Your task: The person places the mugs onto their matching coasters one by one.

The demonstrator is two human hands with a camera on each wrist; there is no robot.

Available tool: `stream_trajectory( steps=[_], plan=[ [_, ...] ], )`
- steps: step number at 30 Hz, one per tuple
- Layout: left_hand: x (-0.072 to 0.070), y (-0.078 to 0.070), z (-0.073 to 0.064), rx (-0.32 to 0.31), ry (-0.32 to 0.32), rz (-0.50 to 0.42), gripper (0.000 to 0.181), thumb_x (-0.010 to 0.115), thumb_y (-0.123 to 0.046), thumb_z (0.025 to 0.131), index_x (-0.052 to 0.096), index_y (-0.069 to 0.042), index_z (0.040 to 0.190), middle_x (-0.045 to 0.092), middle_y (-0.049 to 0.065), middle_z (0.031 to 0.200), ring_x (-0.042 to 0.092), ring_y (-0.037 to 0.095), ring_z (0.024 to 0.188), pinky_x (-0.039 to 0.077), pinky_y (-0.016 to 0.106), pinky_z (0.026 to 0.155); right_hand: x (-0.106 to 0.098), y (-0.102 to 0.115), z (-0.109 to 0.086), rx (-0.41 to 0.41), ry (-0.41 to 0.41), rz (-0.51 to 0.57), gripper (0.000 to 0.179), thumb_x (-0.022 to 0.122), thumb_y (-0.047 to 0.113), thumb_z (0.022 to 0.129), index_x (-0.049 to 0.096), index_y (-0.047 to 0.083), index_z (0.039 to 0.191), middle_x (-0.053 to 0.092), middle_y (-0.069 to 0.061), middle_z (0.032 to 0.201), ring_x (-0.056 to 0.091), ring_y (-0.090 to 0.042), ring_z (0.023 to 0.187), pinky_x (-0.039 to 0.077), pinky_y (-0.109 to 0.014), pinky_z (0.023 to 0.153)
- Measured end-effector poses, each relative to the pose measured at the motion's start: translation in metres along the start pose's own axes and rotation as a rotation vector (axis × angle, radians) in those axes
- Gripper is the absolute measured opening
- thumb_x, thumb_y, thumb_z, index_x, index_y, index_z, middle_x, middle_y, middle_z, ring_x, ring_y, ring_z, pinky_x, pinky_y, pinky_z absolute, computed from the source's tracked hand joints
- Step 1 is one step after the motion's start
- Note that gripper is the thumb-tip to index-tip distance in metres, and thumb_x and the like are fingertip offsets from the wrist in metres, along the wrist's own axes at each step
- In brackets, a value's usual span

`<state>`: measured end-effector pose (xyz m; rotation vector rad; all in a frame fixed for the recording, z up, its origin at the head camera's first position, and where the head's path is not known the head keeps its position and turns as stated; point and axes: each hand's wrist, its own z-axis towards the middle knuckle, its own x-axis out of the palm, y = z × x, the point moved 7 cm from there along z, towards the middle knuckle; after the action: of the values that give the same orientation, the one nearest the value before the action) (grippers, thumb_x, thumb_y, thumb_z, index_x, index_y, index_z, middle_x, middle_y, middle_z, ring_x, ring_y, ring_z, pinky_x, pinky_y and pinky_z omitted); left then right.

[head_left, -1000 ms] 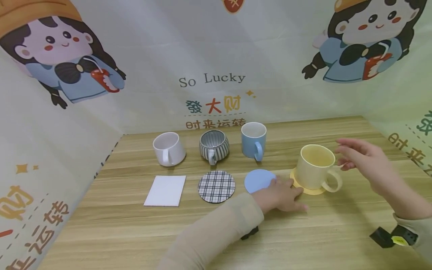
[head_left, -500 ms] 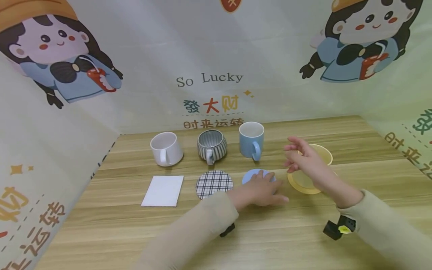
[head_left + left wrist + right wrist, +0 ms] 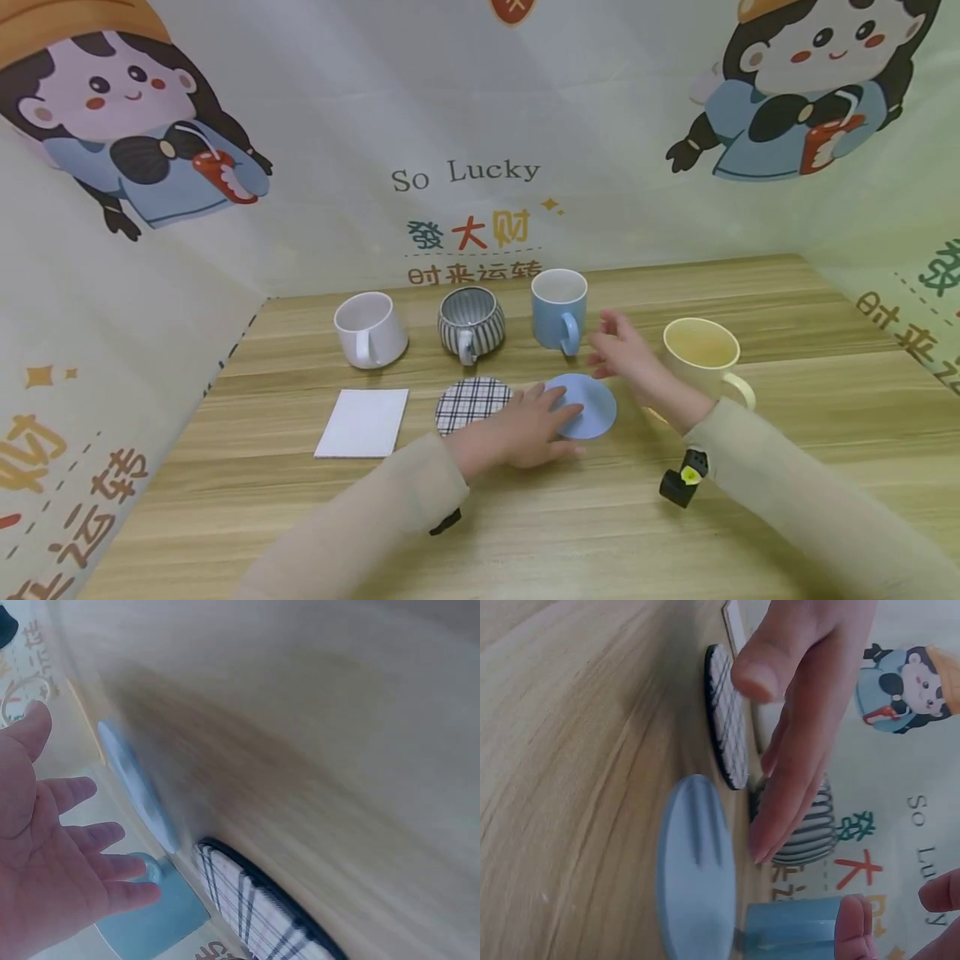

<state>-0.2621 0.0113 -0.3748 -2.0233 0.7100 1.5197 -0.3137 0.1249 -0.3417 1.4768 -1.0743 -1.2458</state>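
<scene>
Head: the blue mug (image 3: 553, 321) is seen upright on the surface (image 3: 540, 533), behind the blue coaster (image 3: 594, 410), handle (image 3: 571, 335) turned to the near side. The right hand (image 3: 626, 354) is held just beside the handle, fingers apart, nothing gripped. The left hand (image 3: 528, 429) is held over the coaster's left part, fingers spread, nothing gripped. Mug is judged ceramic: stiff, fairly heavy, smooth, breakable; best taken by the handle, or gripped around its side.

Left wrist: the coaster is shown thin and flat, near the plaid coaster (image 3: 240, 889). Probably light and stiff; best pinched at its edge.

Right wrist: the left hand's fingers are mirrored in the coaster, so a slippery top is expected; no contact is made out. The right hand is only partly shown here.
</scene>
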Motion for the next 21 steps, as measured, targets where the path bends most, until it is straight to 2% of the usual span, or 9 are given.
stream_trajectory(
  steps=[9,15,21],
  plan=[
    [0.007,0.002,-0.017,0.025,0.02,-0.026,0.062,0.038,-0.053,0.093,0.03,-0.019,0.144,0.022,0.013,0.15,0.02,0.035,0.136,0.024,0.051,0.106,0.013,-0.014,0.023,0.078,-0.031,0.043,0.053,0.038,0.014,0.095,0.018,-0.007,0.14,0.035,-0.023,0.132,0.052,-0.009,0.072,0.047,-0.019,0.059],
    [0.017,0.008,-0.023,0.03,0.04,-0.035,0.07,0.038,-0.057,0.091,0.02,-0.021,0.147,0.01,0.011,0.153,0.011,0.035,0.139,0.02,0.052,0.108,0.016,-0.022,0.033,0.108,-0.055,0.069,0.045,0.037,0.018,0.096,0.028,-0.005,0.134,0.042,-0.015,0.112,0.051,-0.01,0.07,0.046,-0.019,0.056],
    [0.027,0.008,-0.027,0.051,0.063,0.021,0.075,0.034,-0.063,0.088,0.015,-0.022,0.148,0.005,0.009,0.154,0.007,0.036,0.139,0.016,0.053,0.108,0.02,-0.029,0.041,0.115,-0.036,0.078,0.043,0.036,0.021,0.098,0.033,-0.006,0.131,0.046,-0.014,0.1,0.052,-0.008,0.064,0.044,-0.017,0.052]
  ],
)
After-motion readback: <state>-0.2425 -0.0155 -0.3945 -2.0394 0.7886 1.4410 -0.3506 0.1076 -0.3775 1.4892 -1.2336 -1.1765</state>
